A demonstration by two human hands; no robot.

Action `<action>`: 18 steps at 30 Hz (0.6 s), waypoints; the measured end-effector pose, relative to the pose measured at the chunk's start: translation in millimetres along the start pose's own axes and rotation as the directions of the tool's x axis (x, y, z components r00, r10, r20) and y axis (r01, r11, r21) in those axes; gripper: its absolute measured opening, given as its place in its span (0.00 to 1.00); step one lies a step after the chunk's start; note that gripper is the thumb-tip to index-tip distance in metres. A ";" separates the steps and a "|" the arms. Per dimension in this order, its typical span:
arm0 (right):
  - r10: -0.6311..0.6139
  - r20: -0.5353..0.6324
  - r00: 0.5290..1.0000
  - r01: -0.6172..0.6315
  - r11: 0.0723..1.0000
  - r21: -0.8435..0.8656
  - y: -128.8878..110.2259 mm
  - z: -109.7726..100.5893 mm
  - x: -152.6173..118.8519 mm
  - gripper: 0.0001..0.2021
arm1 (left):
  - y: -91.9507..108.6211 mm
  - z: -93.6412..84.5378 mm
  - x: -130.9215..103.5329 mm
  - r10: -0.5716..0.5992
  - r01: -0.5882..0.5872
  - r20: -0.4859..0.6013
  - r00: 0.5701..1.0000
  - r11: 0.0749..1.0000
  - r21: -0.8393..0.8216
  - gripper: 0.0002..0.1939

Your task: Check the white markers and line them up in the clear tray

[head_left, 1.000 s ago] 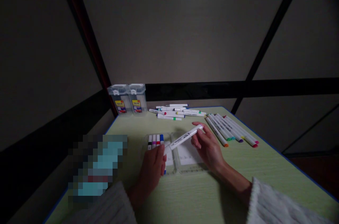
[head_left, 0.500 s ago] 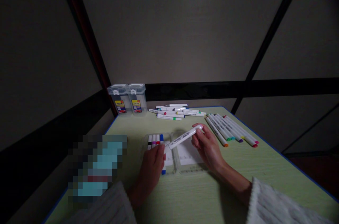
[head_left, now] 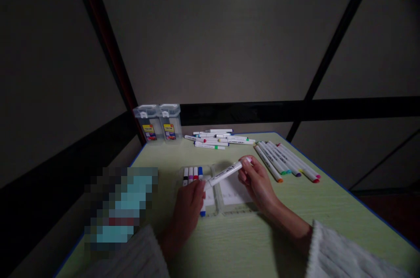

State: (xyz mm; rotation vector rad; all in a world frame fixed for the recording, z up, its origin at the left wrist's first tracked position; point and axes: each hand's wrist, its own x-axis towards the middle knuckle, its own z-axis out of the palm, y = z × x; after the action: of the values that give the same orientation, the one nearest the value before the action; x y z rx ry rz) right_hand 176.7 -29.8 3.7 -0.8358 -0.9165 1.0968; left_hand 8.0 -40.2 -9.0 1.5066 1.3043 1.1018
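A white marker (head_left: 226, 173) with dark print is held aslant above an open clear plastic case (head_left: 219, 209). My right hand (head_left: 257, 184) pinches its upper right end between thumb and fingers. At the lower left end, the closed fingers of my left hand (head_left: 189, 205) grip the marker's tip end, which they partly hide. Beneath and beside my left hand, several markers (head_left: 190, 174) with black, purple, red and blue colours lie in a row in the case's left half. White paper (head_left: 234, 190) shows in the right half.
Several white markers (head_left: 223, 140) are heaped at the table's back. More markers with coloured ends (head_left: 285, 160) lie side by side at the right. Two clear lidded boxes (head_left: 169, 122) stand at the back left. A blurred-out light blue object (head_left: 131, 203) lies on the left.
The marker has shifted slightly down and to the left, its lower end closer into my left fingers. My right hand has dipped a little; my left hand stays nearly still.
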 end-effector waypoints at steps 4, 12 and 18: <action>0.008 -0.019 1.000 -0.008 1.000 -0.008 1.1 -0.2 0.9 0.16 | -4.8 -2.8 0.5 0.108 -0.112 0.045 0.993 0.987 0.115 0.16; 0.004 -0.034 0.999 -0.004 1.000 0.004 2.1 -1.8 1.7 0.17 | 8.8 -6.4 -4.6 0.223 -0.239 0.087 0.971 0.899 0.366 0.12; 0.019 -0.056 0.998 -0.019 1.000 -0.005 3.0 -1.4 1.7 0.18 | 8.8 -8.2 -9.0 0.321 -0.353 0.146 0.936 0.849 0.394 0.13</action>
State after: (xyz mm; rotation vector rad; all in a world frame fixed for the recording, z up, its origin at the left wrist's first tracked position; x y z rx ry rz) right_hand 177.3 -27.6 0.7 -0.8773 -0.8664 1.0824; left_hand 1.7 -49.7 0.7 2.1423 1.3065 1.0055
